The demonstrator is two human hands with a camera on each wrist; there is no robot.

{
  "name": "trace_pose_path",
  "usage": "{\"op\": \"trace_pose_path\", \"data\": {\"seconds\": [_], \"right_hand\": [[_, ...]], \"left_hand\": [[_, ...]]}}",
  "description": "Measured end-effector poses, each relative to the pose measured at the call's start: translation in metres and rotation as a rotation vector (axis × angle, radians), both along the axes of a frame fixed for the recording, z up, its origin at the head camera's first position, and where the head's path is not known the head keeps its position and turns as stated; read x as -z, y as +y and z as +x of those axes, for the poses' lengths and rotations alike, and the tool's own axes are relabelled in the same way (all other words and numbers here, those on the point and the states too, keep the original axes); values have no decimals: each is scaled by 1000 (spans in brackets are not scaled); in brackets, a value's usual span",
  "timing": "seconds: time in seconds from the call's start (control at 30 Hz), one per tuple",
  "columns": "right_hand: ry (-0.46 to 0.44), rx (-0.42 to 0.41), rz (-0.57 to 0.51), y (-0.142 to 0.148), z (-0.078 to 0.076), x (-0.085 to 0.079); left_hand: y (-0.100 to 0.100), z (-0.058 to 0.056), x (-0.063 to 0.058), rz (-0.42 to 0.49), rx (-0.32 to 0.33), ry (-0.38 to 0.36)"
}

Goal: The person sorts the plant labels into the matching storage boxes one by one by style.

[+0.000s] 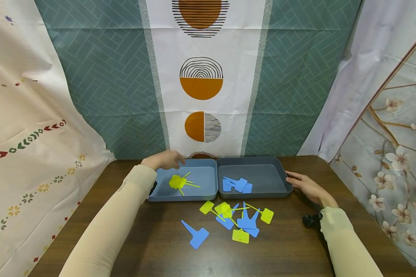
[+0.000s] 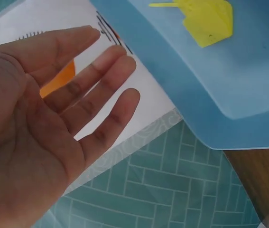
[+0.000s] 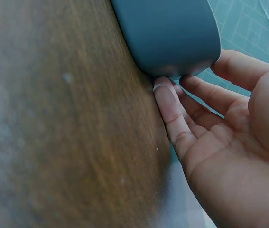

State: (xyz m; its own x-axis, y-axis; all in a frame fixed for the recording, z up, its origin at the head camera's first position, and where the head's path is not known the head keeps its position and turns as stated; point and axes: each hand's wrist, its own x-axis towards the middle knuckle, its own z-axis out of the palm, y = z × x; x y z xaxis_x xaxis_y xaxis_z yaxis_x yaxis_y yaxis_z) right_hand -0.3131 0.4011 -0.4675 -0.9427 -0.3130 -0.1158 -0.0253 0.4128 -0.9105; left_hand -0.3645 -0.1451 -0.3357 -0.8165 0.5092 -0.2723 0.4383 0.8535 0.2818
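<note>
Over the back left part of the light blue tray [image 1: 202,179], my left hand [image 1: 164,159] hovers with fingers spread and nothing in them. Several yellow plant tags [image 1: 176,181] lie in that tray. My right hand [image 1: 308,187] is at the right end of the dark grey tray [image 1: 263,177]; in the right wrist view its fingertips [image 3: 164,92] touch the tray's outer wall and the thumb rests by the rim. A few blue plant tags [image 1: 240,185] lie at the grey tray's left end.
In front of the trays, yellow tags [image 1: 240,236] and blue tags [image 1: 247,222] overlap in a loose pile on the brown wooden table [image 1: 166,246]. One blue tag [image 1: 198,237] lies apart to the left. A patterned curtain [image 1: 118,96] hangs behind the table.
</note>
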Motion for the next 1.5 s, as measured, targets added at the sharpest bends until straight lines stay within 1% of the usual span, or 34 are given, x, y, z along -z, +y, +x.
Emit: {"op": "trace_pose_path", "data": {"seconds": [0.13,0.23,0.3,0.47,0.67,0.8,0.87,0.97,1.1,1.17,1.27,1.5], "right_hand": [[-4,-1,-5,0,0,1],[-6,-2,-3,0,1,0],[-2,-3,-1,0,1,0],[4,0,10,0,1,0],[-9,-3,12,0,1,0],[-8,-1,17,0,1,-1],[-6,-1,18,-1,1,-2],[-6,-4,19,-2,2,-2],[-7,4,17,-3,2,-3],[-7,5,13,-3,2,-3],[-4,-1,17,-3,1,-3],[-5,-6,24,-2,0,-2]], "left_hand": [[3,2,-5,28,29,7],[5,3,-7,41,38,13],[5,4,-8,69,41,21],[3,8,-8,188,50,42],[2,20,-5,306,71,52],[-2,31,0,398,87,68],[-4,37,3,437,85,70],[-7,47,7,471,84,81],[-9,57,10,515,69,89],[-9,62,13,536,72,96],[-8,70,18,549,78,97],[1,89,34,526,135,79]]}}
